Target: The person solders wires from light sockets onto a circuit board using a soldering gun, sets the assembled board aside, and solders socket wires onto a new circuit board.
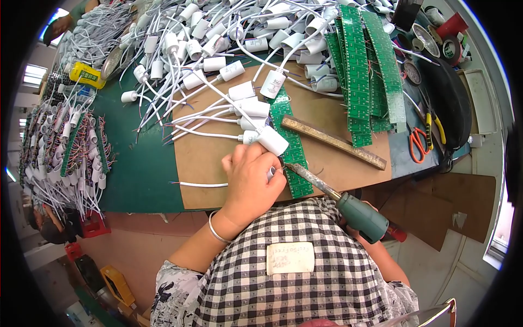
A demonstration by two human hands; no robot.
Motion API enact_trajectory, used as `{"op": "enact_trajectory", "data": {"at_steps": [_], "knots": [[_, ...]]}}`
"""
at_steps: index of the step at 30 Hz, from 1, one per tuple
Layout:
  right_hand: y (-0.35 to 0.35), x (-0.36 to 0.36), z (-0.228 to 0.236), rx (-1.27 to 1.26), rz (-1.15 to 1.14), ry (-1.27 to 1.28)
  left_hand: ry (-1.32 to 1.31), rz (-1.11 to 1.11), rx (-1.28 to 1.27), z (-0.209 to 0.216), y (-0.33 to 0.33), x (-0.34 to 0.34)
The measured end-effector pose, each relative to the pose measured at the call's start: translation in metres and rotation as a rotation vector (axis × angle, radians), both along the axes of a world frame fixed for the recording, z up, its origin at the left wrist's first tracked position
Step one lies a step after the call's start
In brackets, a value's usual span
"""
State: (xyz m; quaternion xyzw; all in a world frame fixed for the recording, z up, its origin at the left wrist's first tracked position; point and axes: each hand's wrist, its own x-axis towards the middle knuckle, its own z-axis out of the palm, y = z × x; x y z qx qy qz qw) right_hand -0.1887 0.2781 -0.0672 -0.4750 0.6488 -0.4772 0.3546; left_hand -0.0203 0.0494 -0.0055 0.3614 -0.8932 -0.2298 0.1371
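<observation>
My left hand (pixel 251 175) is closed around a white cylindrical socket, of which a small part (pixel 271 173) shows between thumb and fingers. A white cable (pixel 204 185) sticks out leftward from beneath that hand. Just above my fingers lies another white socket (pixel 272 140) with its cable. My right hand (pixel 357 233), largely hidden behind the green handle, grips a soldering iron (pixel 357 213). The iron's dark tip meets the edge of a green circuit board strip (pixel 295 158), close to my left fingertips. Several white sockets (pixel 253 107) lie side by side along that strip's left edge.
A brown board (pixel 199 158) covers part of the green table (pixel 128 185). On it lies a metal bar (pixel 333 141), beside stacked green circuit strips (pixel 357 82). Orange-handled scissors (pixel 418 146) and yellow-handled pliers (pixel 434 131) lie right. Piled sockets (pixel 201 32) fill the back.
</observation>
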Motion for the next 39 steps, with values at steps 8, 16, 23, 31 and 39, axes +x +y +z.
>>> {"op": "enact_trajectory", "data": {"at_steps": [8,16,23,31,39], "knots": [[0.01,0.005,0.001,0.034,-0.212,-0.307,-0.016,0.013,0.013,0.001,0.001,0.0],[0.0,0.002,0.003,0.051,-0.206,-0.186,-0.024,0.005,0.017,0.0,0.001,-0.001],[0.001,0.005,0.004,0.012,-0.172,-0.393,-0.023,0.005,0.017,0.0,-0.001,-0.001],[-0.003,0.001,0.004,-0.015,-0.121,-0.376,-0.022,0.012,0.003,-0.002,0.001,0.0],[-0.004,-0.003,0.0,-0.016,-0.023,-0.073,-0.009,0.016,0.0,0.0,0.001,-0.002]]}}
